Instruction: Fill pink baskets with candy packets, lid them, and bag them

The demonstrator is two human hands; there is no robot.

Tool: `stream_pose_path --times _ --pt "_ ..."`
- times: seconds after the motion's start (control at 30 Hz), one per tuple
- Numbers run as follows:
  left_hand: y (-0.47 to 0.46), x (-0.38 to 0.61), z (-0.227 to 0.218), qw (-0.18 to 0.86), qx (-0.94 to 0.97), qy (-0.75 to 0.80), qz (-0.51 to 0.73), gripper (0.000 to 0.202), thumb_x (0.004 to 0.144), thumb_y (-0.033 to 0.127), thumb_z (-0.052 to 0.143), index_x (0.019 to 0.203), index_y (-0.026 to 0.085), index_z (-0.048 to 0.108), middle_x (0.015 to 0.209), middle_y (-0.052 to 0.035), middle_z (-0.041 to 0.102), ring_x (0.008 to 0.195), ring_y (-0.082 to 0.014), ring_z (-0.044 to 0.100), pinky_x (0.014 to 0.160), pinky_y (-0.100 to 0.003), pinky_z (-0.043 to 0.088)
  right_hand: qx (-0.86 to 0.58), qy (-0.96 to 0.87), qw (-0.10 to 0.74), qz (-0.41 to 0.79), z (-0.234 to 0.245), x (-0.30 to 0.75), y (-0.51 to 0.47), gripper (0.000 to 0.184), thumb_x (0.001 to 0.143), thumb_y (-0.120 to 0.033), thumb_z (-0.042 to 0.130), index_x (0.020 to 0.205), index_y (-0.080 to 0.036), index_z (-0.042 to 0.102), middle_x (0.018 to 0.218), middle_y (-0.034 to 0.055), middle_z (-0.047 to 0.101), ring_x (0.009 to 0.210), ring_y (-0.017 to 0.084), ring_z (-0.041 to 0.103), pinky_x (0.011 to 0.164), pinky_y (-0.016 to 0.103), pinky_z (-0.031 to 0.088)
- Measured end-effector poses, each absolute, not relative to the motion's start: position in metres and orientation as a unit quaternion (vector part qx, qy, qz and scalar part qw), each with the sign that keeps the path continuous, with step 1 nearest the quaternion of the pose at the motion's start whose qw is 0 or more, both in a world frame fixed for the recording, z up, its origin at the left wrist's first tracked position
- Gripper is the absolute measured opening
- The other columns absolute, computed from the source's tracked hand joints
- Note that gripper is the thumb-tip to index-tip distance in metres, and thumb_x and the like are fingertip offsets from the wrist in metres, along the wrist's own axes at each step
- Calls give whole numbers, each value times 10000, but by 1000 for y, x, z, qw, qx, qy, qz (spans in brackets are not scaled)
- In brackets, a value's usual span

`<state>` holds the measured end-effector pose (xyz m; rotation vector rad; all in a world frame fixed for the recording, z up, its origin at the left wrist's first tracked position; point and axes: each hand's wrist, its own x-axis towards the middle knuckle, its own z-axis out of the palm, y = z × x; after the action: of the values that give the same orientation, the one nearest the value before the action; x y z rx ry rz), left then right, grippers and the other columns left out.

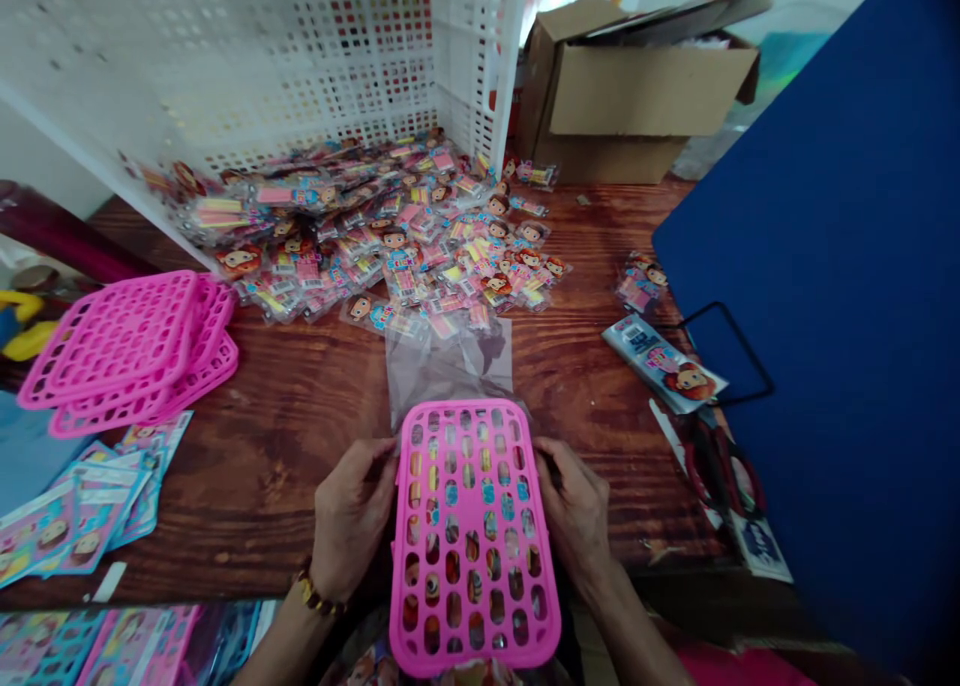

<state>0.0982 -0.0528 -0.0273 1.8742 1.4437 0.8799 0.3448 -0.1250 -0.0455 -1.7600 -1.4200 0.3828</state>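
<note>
A pink plastic basket (471,536) with a slotted lid stands tilted in front of me, with colourful packets showing through its slots. My left hand (356,511) is closed on its left side and my right hand (576,506) on its right side, both near the far end. At that far end a clear plastic bag (450,361) lies flat on the table. Whether my fingertips also pinch the bag's edge cannot be made out.
Small printed packets (405,236) spill from a tipped white crate (480,86). Pink lids (127,336) and printed cards (90,516) lie left. Right are a cardboard box (630,96), scissors (724,466), a card pack (664,361) and a blue panel (832,296).
</note>
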Motion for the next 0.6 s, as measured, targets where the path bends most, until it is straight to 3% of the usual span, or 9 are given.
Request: stream_pose_path --times 0.17,0.33,0.5,0.6 --pt "-54 94 -21 219 776 488 334 123 913 179 555 980 186 658 861 -9 682 762 -106 638 716 -189 497 -656 -606 435 114 -47 349 -129 154 935 -127 501 965 -208 629 871 25 682 774 140 651 703 252 494" --pt "-78 81 -25 201 803 456 326 162 907 131 545 1015 193 649 892 -21 688 798 -107 660 738 -177 513 -617 -637 449 111 -51 348 -148 185 902 -72 534 986 -208 626 882 30 690 800 146 661 718 257 506" --pt "-108 61 -36 262 800 444 307 208 896 171 553 1040 244 684 955 -14 721 843 -112 689 761 -162 529 -603 -637 438 199 -58 348 -171 208 913 -107 523 1026 -231 645 931 40 700 822 162 669 716 267 520" --pt "-108 60 -36 384 690 535 301 262 918 301 547 1148 269 667 1151 -26 708 1037 -159 675 894 -217 532 -626 -582 431 290 -62 355 -175 205 946 -199 483 1011 -238 673 976 55 703 888 181 670 758 282 535"
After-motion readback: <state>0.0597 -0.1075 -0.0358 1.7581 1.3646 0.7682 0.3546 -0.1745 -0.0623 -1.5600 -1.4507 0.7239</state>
